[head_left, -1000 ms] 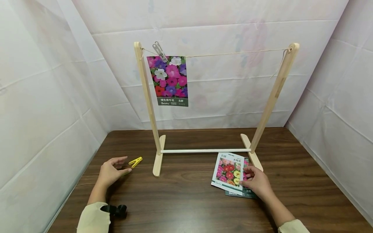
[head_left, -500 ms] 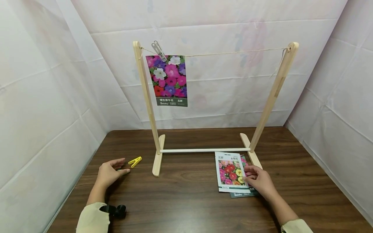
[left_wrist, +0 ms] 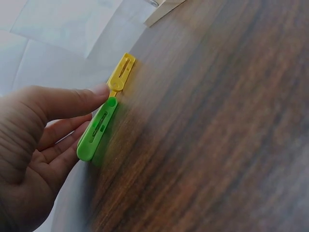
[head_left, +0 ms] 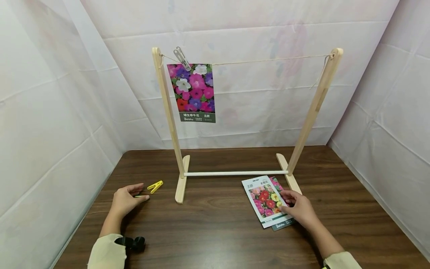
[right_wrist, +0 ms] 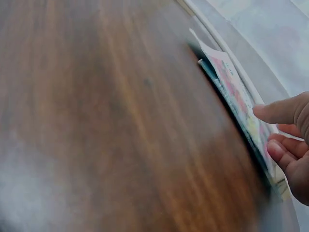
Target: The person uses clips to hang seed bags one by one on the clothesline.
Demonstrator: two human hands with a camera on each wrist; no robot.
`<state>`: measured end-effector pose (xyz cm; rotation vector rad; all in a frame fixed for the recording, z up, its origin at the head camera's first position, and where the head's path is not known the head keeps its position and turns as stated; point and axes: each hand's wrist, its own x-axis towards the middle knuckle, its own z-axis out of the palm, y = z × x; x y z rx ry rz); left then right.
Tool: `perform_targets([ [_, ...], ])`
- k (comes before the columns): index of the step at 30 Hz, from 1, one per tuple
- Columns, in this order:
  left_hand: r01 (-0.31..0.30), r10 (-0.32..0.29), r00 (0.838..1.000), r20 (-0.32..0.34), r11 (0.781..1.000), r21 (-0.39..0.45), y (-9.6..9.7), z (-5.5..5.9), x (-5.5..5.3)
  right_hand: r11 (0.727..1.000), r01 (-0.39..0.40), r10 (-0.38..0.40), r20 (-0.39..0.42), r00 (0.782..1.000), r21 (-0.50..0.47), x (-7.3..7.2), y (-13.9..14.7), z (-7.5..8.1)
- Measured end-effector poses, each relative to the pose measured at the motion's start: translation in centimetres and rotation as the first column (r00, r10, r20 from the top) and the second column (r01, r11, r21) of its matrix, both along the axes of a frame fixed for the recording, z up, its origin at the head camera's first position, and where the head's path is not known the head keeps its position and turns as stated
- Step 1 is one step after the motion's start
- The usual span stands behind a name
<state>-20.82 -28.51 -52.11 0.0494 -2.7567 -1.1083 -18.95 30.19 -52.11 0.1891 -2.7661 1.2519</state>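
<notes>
Your right hand (head_left: pixel 299 210) pinches the thin white flower-printed packet (head_left: pixel 260 200) over a dark-green-banded packet (head_left: pixel 281 225); probably light, bendy: favour its edge. Your left hand (head_left: pixel 124 200), digits apart, hovers around a green plastic clothespin (left_wrist: pixel 98 129).

hanging flower packet (head_left: pixel 193 93): 矮生牵牛花 and Beishu | white packet (head_left: pixel 266 201): 太阳花 | darker packet (head_left: pixel 283 224) underneath: Beishu

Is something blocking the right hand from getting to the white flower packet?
No, nothing visible is in the way. The right hand is at the white packet, thumb over its front. The dark packet lies underneath, not between them.
</notes>
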Motion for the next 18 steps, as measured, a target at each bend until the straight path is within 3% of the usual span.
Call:
perform_targets([
  [6,-0.002,0.002,1.0,-0.01,1.0,-0.028,-0.07,-0.16,-0.05,0.997,0.011,-0.012,0.012,1.0,0.073,0.12,-0.22,0.0],
  [18,-0.002,0.001,1.0,-0.028,0.999,-0.052,0.45,-0.59,-0.29,0.999,0.034,-0.035,0.041,0.999,0.016,0.26,-0.4,-0.32],
])
